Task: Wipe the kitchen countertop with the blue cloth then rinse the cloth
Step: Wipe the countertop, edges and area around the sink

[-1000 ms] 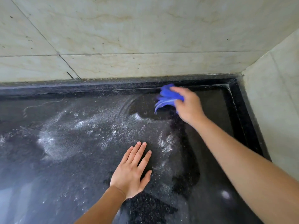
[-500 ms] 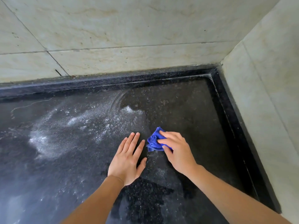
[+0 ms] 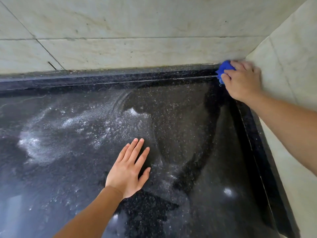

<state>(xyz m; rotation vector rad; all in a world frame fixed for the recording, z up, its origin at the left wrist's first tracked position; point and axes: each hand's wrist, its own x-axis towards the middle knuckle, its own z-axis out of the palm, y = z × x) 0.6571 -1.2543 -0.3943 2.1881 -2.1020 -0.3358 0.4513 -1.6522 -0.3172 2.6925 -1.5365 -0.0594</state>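
Observation:
The black speckled countertop (image 3: 180,117) fills the view, with a pale soapy film (image 3: 56,127) across its left and middle and darker wiped streaks on the right. My right hand (image 3: 241,81) grips the bunched blue cloth (image 3: 223,69) and holds it in the far right corner, against the raised black back ledge (image 3: 120,77). Most of the cloth is hidden under my fingers. My left hand (image 3: 128,169) lies flat on the wet counter in the near middle, fingers straight and slightly spread.
Cream marble-look wall tiles (image 3: 137,31) rise behind the counter, and a second tiled wall (image 3: 291,66) closes the right side. A raised black rim (image 3: 253,143) runs along the right edge.
My right hand carried the cloth from beside my left hand up and right into the far corner. The left hand stayed flat in place.

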